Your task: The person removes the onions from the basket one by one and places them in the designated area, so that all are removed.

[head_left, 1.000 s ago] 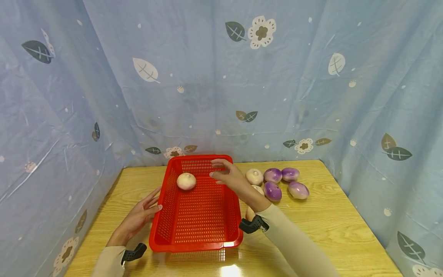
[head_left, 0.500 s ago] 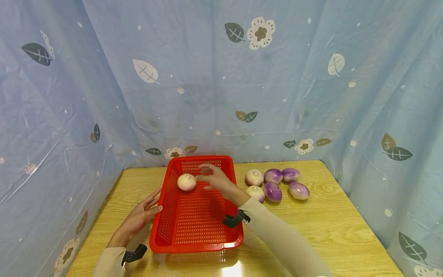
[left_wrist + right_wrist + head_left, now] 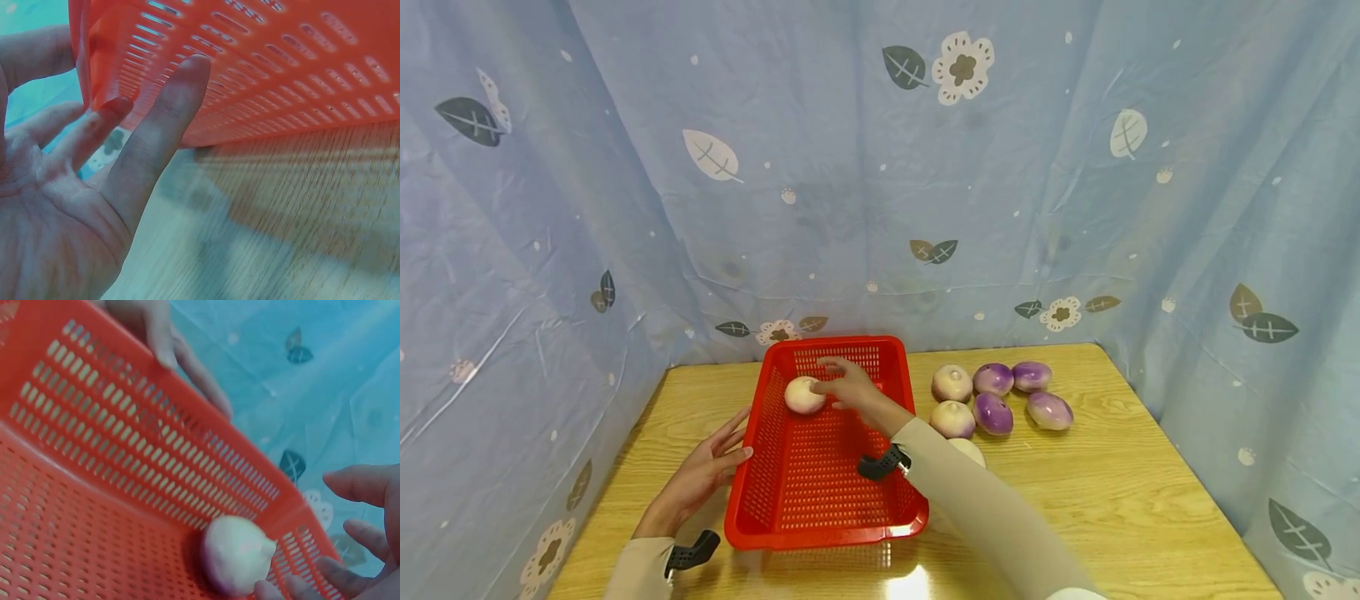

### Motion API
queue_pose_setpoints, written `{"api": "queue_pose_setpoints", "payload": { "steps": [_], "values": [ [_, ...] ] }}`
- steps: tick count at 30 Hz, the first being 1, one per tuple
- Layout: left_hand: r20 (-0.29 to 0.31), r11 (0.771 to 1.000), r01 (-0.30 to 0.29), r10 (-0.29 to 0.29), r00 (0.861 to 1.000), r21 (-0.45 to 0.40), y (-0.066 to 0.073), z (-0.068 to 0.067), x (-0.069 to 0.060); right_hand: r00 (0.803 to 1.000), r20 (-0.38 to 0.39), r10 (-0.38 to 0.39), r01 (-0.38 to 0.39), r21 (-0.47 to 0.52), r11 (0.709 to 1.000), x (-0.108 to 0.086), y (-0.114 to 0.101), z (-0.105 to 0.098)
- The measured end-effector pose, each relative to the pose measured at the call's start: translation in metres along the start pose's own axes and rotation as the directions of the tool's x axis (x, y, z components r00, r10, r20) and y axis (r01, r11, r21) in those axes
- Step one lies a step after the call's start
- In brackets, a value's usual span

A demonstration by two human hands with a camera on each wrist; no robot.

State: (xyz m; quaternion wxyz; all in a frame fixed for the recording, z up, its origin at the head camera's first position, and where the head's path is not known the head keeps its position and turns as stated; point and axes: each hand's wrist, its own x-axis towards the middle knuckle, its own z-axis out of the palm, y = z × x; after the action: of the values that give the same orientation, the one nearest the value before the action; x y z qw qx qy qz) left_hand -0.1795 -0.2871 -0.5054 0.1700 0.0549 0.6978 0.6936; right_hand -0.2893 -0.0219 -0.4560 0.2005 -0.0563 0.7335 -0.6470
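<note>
A red perforated plastic basket (image 3: 831,533) stands on the wooden table. Inside, near its back left corner, sits a white turnip (image 3: 803,396) with a purple tinge and a stubby tip. My right hand (image 3: 856,390) hovers over the basket just right of this turnip, fingers spread and relaxed. In the right wrist view, the same turnip (image 3: 234,555) lies against the wall, with fingertips (image 3: 269,590) close beside it; contact is unclear. At the basket's left side, my left hand (image 3: 696,475) touches the wall and rim, its fingers and thumb fairly straight.
Right of the basket lie more pale turnips (image 3: 952,383), one partly hidden by my right sleeve (image 3: 970,492). Several purple-and-white oval vegetables (image 3: 993,413) lie beside them. A blue patterned curtain (image 3: 820,208) surrounds the table (image 3: 1097,492).
My right hand has moved left and slightly down across the basket, from its right side to beside the turnip. My left hand stays at the left rim. The vegetables have not moved.
</note>
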Motion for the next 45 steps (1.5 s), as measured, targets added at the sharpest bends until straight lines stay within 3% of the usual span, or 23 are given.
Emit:
{"api": "queue_pose_setpoints", "payload": {
  "steps": [13, 26, 38, 45],
  "values": [
    [-0.041, 1.0, 0.015, -0.015, 0.999, 0.0, -0.004, -0.001, -0.002, 0.999, -0.036, -0.006, 0.003, -0.087, 0.996, 0.03, 0.019, 0.01],
    [-0.042, 1.0, 0.02, -0.02, 0.999, -0.004, -0.004, 0.0, -0.001, 0.995, -0.098, -0.009, -0.007, -0.157, 0.988, 0.036, 0.028, 0.031],
    [-0.013, 1.0, 0.015, -0.015, 1.0, 0.002, -0.004, 0.002, 0.001, 0.992, -0.129, -0.004, -0.014, -0.143, 0.99, 0.04, 0.04, 0.038],
    [-0.026, 1.0, 0.008, -0.008, 1.0, -0.008, -0.003, 0.001, 0.001, 0.996, -0.087, 0.026, -0.034, -0.098, 0.995, 0.04, 0.039, 0.041]
  ]
}}
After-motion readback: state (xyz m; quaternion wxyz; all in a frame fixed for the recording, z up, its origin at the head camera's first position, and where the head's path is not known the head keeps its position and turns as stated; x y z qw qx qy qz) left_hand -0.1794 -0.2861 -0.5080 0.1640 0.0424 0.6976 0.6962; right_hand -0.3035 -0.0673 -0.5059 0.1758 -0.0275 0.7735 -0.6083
